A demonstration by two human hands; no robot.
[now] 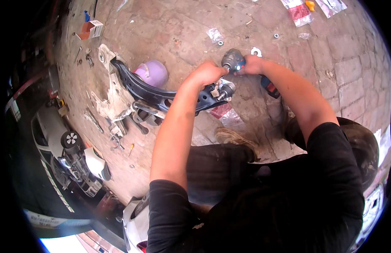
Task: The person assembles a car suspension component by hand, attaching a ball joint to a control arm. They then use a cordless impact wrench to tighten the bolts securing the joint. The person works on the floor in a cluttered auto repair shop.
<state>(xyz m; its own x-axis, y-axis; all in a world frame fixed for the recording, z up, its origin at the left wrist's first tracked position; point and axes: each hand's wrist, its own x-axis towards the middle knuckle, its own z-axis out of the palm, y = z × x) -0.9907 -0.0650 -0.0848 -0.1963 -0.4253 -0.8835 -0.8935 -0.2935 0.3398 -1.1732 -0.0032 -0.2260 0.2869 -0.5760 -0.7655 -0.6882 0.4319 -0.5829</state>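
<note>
My right hand [251, 65] is wrapped round the grip of a cordless impact wrench [233, 59], whose small lamp is lit. Its battery end [270, 87] shows below my right wrist. The wrench's nose points left, toward my left hand [209, 74]. That hand is closed at the nose, just above the end of a black car control arm [151, 90]; what its fingers pinch is hidden. A ball joint [227, 89] sits at this end of the arm, below my left fingers. My left forearm covers part of the control arm.
Behind the control arm lies a lilac rounded container [152, 73]. A worn metal suspension part [113, 101] is at its left. Loose nuts [220, 43], plastic bags [214, 35] and an opened box [90, 30] are scattered over the brick floor. A car [56, 139] stands at far left.
</note>
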